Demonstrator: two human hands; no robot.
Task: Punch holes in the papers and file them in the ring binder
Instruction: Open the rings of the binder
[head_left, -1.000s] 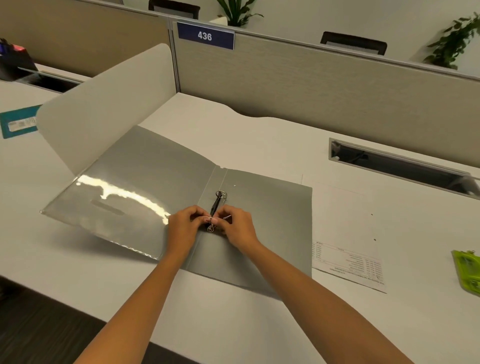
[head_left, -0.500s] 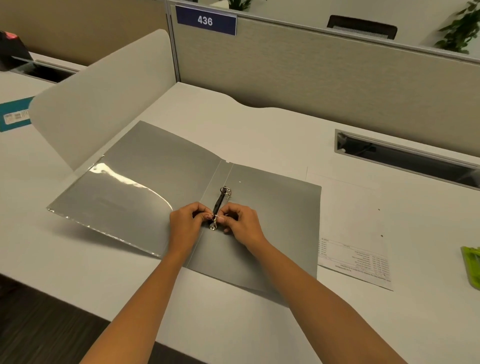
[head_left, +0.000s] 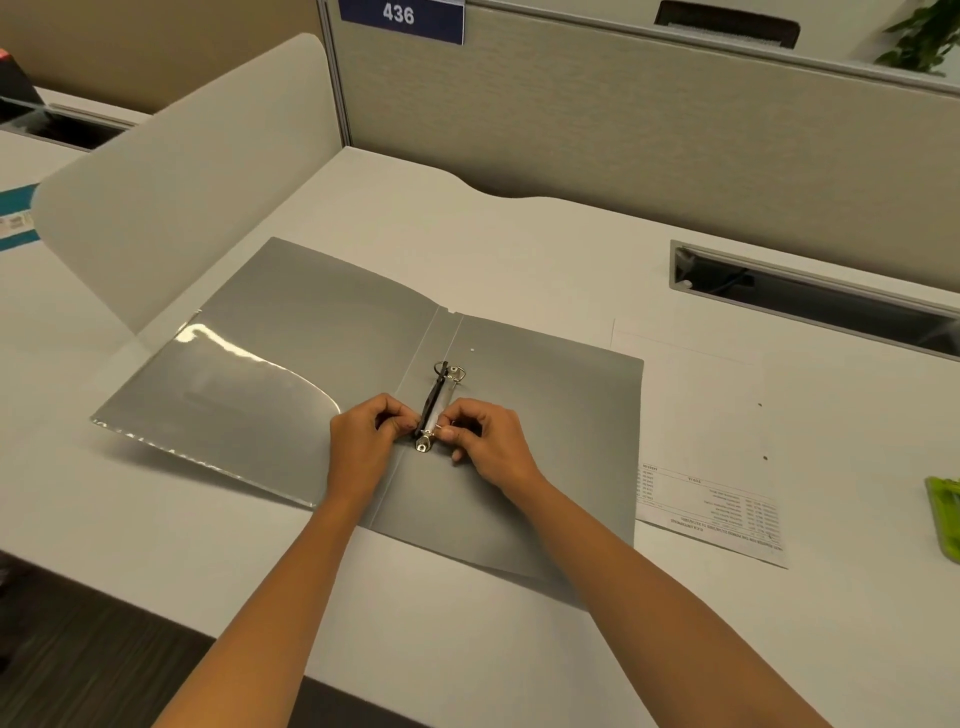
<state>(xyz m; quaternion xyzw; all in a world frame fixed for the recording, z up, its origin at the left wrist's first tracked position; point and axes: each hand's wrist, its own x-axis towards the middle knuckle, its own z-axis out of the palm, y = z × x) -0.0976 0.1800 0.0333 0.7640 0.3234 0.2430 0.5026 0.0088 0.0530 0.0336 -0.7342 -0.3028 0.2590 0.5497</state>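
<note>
A grey ring binder (head_left: 545, 415) lies open and flat on the white desk (head_left: 519, 244). Its metal ring mechanism (head_left: 439, 400) runs along the spine. My left hand (head_left: 363, 441) pinches the near ring from the left. My right hand (head_left: 488, 441) pinches the same ring from the right. The far ring looks closed. A printed sheet of paper (head_left: 717, 457) with two punched holes lies flat just right of the binder. A green object, perhaps the hole punch (head_left: 945, 514), is cut off at the right edge.
A curved white divider panel (head_left: 182, 171) stands left of the binder. A beige partition (head_left: 623, 135) with a "436" label closes the back. A cable slot (head_left: 810, 296) is recessed at the back right. The desk's front edge runs near my forearms.
Both hands stay on the near ring of the mechanism. The view has dropped and moved slightly closer; binder and paper lie as before.
</note>
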